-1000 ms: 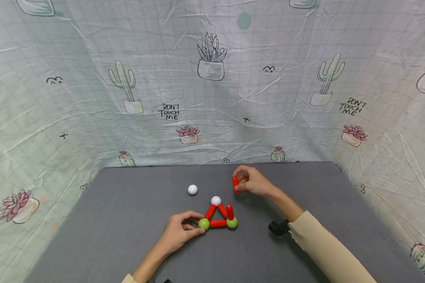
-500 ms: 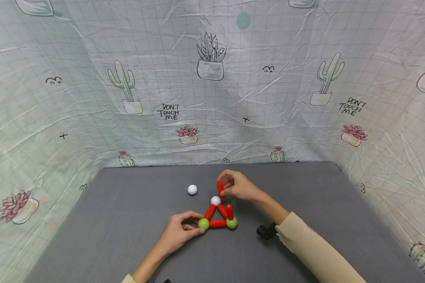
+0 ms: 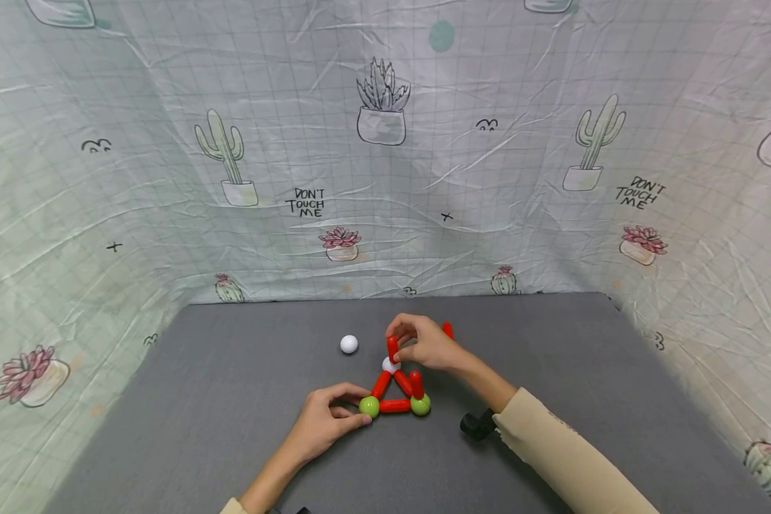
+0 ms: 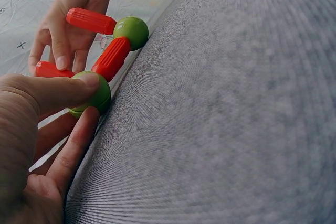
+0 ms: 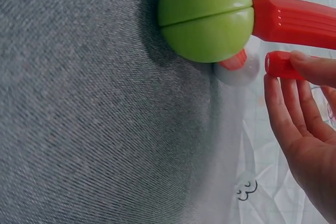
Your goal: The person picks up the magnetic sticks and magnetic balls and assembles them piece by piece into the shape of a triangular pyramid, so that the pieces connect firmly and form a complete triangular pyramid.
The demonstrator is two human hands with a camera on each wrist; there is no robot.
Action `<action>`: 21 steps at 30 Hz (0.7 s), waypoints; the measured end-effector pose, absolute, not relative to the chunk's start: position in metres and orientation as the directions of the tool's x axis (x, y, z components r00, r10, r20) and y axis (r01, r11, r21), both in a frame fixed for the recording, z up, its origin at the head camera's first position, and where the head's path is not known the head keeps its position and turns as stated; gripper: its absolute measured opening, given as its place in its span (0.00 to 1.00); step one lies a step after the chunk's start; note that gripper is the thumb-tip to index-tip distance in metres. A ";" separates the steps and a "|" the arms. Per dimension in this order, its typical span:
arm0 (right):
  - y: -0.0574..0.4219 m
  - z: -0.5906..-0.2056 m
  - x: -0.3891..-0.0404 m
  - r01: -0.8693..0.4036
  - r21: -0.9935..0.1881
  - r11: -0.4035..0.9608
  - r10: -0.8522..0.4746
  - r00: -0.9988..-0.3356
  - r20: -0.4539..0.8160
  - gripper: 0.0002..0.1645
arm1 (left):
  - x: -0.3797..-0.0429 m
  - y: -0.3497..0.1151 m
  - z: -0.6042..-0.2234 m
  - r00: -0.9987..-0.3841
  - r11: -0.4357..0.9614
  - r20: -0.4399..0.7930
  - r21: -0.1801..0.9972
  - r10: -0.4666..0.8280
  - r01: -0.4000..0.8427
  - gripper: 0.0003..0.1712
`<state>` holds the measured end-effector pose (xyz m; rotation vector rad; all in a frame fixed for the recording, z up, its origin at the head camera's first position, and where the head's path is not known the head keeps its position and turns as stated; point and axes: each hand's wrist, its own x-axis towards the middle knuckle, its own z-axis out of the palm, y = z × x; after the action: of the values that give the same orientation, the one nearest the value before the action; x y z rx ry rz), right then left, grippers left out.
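Three red rods and three balls form a flat triangle on the table: a left green ball, a right green ball and a white ball at the far corner. An upright red rod stands on the right green ball. My left hand holds the left green ball between thumb and fingers. My right hand pinches another red rod upright over the white ball. In the right wrist view, a narrow gap shows between that rod's end and the white ball.
A loose white ball lies on the grey table, left of the triangle's far corner. One more red rod shows partly behind the right hand. A patterned cloth rises behind the table.
My right hand has moved left with the red rod, from right of the triangle to over its white ball. A red rod behind that hand has come into sight. The left hand stays put.
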<state>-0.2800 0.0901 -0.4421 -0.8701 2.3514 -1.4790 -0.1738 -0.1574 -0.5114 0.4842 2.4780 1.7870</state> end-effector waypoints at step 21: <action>0.090 -0.449 -0.274 -0.368 -0.896 0.250 -0.619 -0.772 0.145 0.16 | -0.174 -0.159 -0.511 -0.948 0.266 0.138 0.939 0.286 0.217 0.21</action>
<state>-0.2739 0.0900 -0.4489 -0.9230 2.2841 -1.5337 -0.1744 -0.1585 -0.5110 0.4871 2.4517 1.8036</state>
